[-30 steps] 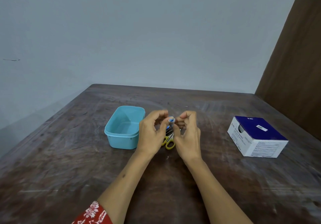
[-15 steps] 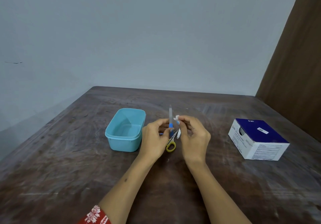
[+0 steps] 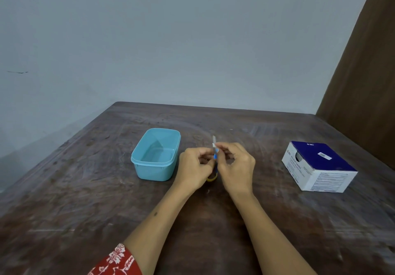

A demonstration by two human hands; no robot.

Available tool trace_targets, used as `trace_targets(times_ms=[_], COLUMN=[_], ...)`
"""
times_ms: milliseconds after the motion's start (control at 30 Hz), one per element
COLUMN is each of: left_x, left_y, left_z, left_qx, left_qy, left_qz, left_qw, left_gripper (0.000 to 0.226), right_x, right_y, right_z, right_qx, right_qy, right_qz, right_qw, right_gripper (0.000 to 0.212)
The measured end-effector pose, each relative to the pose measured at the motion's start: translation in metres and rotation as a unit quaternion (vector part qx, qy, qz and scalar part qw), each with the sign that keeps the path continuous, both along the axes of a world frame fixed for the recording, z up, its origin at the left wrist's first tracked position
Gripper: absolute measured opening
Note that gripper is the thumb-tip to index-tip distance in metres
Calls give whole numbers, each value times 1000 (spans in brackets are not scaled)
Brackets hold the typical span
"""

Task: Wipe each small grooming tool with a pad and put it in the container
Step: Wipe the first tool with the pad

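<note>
Tabletop: teal container (image 3: 157, 155), seemingly empty.

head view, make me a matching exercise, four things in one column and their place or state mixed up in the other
Things:
1. teal container
2. blue and white box
3. slim blue-handled tool
4. yellow-handled scissors

Places or states:
A. lying on the table, mostly hidden under the hands
B. open and holding nothing, left of the hands
C. held upright between the left hand and the right hand
D. on the table at the right, apart from the hands

Pairs: 1-B, 2-D, 3-C, 4-A
</note>
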State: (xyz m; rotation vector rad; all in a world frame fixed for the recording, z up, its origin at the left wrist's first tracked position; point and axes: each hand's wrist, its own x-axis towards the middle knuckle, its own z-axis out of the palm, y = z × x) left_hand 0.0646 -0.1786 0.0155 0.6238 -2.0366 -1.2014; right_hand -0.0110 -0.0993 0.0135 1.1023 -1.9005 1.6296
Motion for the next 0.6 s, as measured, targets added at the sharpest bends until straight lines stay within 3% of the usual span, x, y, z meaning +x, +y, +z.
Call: trace_targets(times_ms=[67,233,400,600], left_x=[0,0,1,0], left_y=[-2,4,4,14], left_z=[0,-4,-4,-10], left_qx=[-7,38,-39,-40], left_qy=[4,-38,-21,10], left_qz=[10,-102,-27,-13], left_qw=[1000,993,999,999], left_gripper=[28,23,28,28], right_x=[2,-4,-2,-5], right_y=[0,3,0,-1], right_z=[-1,1,-2,-3], right_qx=[8,-52,-12,-27], right_qy=[-9,-28,-65,-72], right_qz=[7,-47,-13,-9], right_qw=[1000,997,998,997], right_gripper=[19,17,17,20])
